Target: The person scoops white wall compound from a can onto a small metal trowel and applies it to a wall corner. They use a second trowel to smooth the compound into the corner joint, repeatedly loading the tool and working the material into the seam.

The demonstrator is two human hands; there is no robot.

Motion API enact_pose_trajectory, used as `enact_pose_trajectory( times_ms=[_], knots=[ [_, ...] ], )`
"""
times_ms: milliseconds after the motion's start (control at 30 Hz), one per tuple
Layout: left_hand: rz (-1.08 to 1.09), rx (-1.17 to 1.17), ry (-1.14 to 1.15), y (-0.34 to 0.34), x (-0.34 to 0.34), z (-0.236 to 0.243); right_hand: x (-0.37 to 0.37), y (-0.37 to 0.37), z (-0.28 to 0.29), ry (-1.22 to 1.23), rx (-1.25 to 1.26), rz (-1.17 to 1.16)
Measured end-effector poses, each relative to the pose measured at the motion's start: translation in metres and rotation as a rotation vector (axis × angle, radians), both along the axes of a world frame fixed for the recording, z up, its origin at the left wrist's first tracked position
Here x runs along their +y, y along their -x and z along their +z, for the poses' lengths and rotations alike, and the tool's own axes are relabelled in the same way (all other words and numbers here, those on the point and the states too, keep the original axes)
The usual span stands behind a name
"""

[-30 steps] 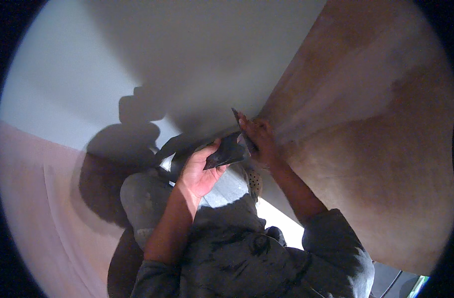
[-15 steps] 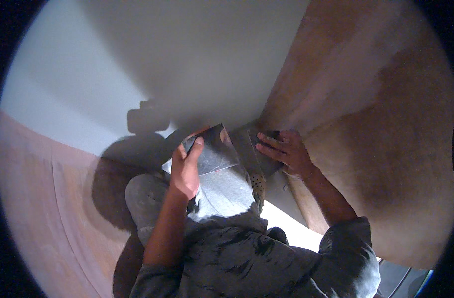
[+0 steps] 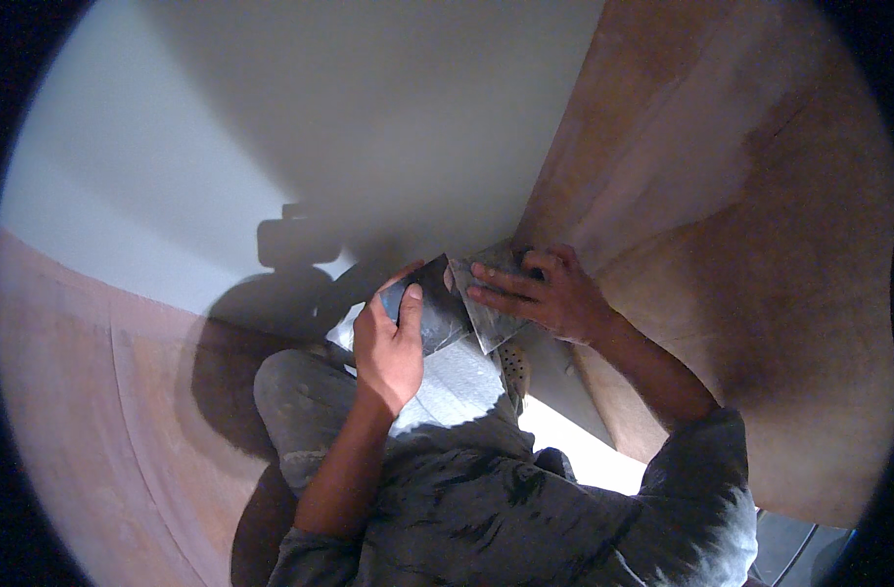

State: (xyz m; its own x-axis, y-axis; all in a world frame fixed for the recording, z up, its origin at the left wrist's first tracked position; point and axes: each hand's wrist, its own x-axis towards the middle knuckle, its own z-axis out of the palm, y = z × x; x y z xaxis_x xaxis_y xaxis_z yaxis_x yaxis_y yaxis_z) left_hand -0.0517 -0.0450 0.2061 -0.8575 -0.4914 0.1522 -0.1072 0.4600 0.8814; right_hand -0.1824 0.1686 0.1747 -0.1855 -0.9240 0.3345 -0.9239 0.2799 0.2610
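My left hand (image 3: 388, 357) grips a square, dark metal scraper (image 3: 437, 311), its thumb lying across the upper face. Closed on a second flat metal scraper (image 3: 490, 318) is my right hand (image 3: 569, 305), with fingers stretched over the blade. The two blades meet over my lap, the right one's edge resting on or just over the left one's right side. Whether they touch I cannot tell for certain. Any handles are hidden under the hands. A white patch (image 3: 346, 328) shows beside my left hand; what it is stays unclear.
Ahead rises a pale grey wall (image 3: 427, 117) carrying my shadow. A brown wooden panel (image 3: 750, 293) stands close on the right, and pinkish-brown boarding (image 3: 94, 391) curves along the left. My bent knee (image 3: 295, 396) and a perforated shoe (image 3: 514, 367) are below the hands.
My hands have come closer together. The right-hand scraper has moved left until its edge meets the left-hand one, which has shifted slightly right and down.
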Motion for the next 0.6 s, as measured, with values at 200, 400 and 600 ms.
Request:
enact_pose_trajectory(
  times_ms=[200, 400, 600],
  knots=[
    [-0.011, -0.019, 0.008, 0.001, 0.001, 0.002, -0.003, -0.001, 0.004, -0.052, -0.019, 0.011],
    [0.041, -0.064, -0.094, -0.005, -0.001, 0.005, 0.009, 0.006, -0.018, -0.091, -0.025, -0.103],
    [0.095, -0.049, -1.442, -0.002, 0.0, -0.021, -0.002, -0.021, -0.058, 0.618, -0.463, 0.067]
  ],
)
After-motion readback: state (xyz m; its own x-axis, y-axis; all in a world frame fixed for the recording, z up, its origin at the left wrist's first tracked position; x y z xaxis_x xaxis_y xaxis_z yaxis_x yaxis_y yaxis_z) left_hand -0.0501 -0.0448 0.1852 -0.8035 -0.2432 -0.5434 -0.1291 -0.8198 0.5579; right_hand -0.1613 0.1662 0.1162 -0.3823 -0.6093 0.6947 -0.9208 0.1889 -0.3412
